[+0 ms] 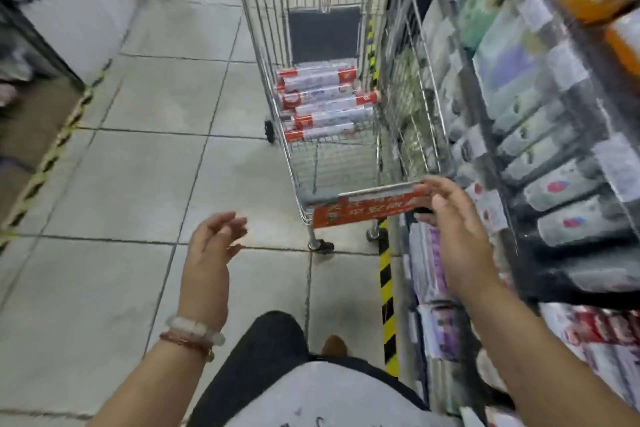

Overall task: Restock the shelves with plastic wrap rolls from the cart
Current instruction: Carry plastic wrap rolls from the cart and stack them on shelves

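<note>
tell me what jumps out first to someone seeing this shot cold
A wire cart stands mid-aisle beside the shelves on the right, with red-ended wrap rolls stacked in its far end. Both hands are open and empty: the right hand reaches at the cart's red handle, the left hand hovers over the tiled floor.

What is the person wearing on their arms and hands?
Both forearms are bare, with no sleeves and no gloves showing. The left hand has two bracelets at the wrist: a pale white beaded bracelet and a thin reddish-brown bracelet just below it. The right hand has nothing on its wrist that shows, and no rings show.
</note>
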